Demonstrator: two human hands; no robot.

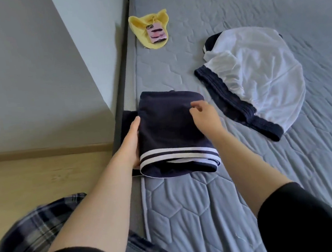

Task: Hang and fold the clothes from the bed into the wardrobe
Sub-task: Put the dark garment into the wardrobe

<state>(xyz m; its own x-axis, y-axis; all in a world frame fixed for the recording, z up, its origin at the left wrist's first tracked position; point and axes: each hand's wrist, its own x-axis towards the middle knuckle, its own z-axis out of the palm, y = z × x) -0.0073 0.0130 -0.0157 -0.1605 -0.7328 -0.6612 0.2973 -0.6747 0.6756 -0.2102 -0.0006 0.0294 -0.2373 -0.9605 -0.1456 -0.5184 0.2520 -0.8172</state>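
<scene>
black sleeves (308, 219), dark plaid trousers (28, 230)

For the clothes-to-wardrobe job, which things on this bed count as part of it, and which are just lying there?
Part of the job:
- folded navy garment, left hand against its side, right hand over its top
- white and navy garment, unfolded
- yellow cloth, probably

Just lying about:
- phone on the yellow cloth
- mattress

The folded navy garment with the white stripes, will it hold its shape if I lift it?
Probably not unsupported: the folded navy garment is soft cloth in loose layers, so it would likely sag and unfold. It looks light. The left hand at its side and right hand on top could carry it flat.
</scene>
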